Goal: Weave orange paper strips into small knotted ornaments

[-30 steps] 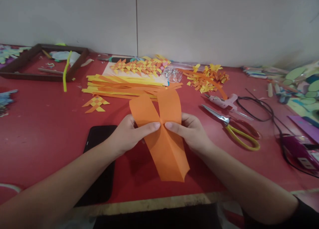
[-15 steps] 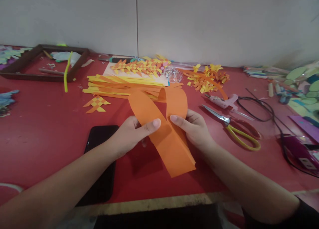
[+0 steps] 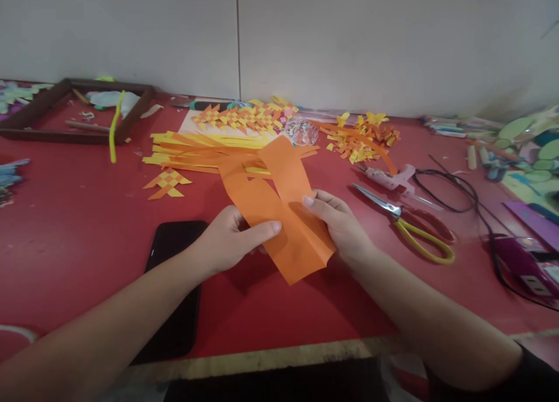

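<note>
Paper (image 3: pixel 283 227), orange: one piece, held above the near side of the table (image 3: pixel 87 233), its far end parted into two bending arms, its near end creased.
Left hand (image 3: pixel 229 236): pinching the paper's left side, thumb on top, fingers beneath.
Right hand (image 3: pixel 345 224): same pinch, right side. Thumbs sit near the fork, presumably to steady both halves evenly; from here I cannot tell whether the split is torn or cut.
Phone (image 3: pixel 179 326): flat under the left forearm, probably just out of the way.
Fish (image 3: pixel 168 182), woven, orange and yellow: alone beyond the phone, perhaps for easy viewing.
Strips (image 3: pixel 187 151): bundled lengthwise behind the paper, likely for picking singly.
Scissors (image 3: pixel 396 211): right of the right hand, handles nearer the person, seemingly for ready reach.
Glue gun (image 3: pixel 393 179): just beyond them, on its side.
Scraps (image 3: pixel 360 140): heaped behind, apparently swept aside.
</note>
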Motion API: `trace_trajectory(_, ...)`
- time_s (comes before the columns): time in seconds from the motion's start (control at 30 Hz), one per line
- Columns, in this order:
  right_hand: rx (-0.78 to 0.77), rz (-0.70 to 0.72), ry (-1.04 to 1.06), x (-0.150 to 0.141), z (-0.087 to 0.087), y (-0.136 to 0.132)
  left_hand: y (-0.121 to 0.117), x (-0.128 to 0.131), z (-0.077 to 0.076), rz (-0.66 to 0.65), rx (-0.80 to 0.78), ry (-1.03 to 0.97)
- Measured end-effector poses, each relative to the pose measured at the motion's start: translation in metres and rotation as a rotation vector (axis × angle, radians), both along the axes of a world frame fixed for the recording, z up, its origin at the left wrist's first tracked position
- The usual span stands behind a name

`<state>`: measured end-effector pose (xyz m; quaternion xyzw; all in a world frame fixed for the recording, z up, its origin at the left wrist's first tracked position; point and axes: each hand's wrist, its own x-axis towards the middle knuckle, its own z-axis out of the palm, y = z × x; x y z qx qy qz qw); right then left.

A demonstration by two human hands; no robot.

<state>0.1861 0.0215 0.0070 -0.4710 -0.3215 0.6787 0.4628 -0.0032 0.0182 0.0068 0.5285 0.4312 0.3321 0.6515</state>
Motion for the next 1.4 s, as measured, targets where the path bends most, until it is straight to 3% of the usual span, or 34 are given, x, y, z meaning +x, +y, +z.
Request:
trace_trajectory(0.37, 0.215, -0.081, -0.253, 0.003, -0.005, 0.000, 0.001, 0.000, 0.000, -0.003, 0.028, 0.025)
trace_trajectory(0.67, 0.237, -0.120, -0.231, 0.002, -0.009, -0.001, 0.000, -0.001, -0.004, -0.002, -0.015, -0.011)
trace_trajectory(0.9, 0.247, -0.198, -0.218, 0.002, -0.014, 0.004, 0.001, -0.001, -0.007, 0.070, -0.021, -0.078)
trace_trajectory(0.97, 0.241, -0.200, -0.214, 0.002, -0.014, 0.004, 0.001, -0.003, -0.005, -0.005, -0.031, -0.066)
trace_trajectory(1.07, 0.225, -0.202, -0.219, 0.000, -0.012, 0.003, 0.000, -0.005, -0.001, -0.264, -0.062, -0.033)
trace_trajectory(1.13, 0.216, -0.196, -0.232, -0.001, -0.010, 0.002, -0.002, -0.005, 0.002, -0.360, -0.079, 0.018)
trace_trajectory(1.4, 0.260, -0.194, -0.205, -0.002, -0.009, 0.000, -0.002, -0.003, 0.001, -0.351, -0.072, 0.066)
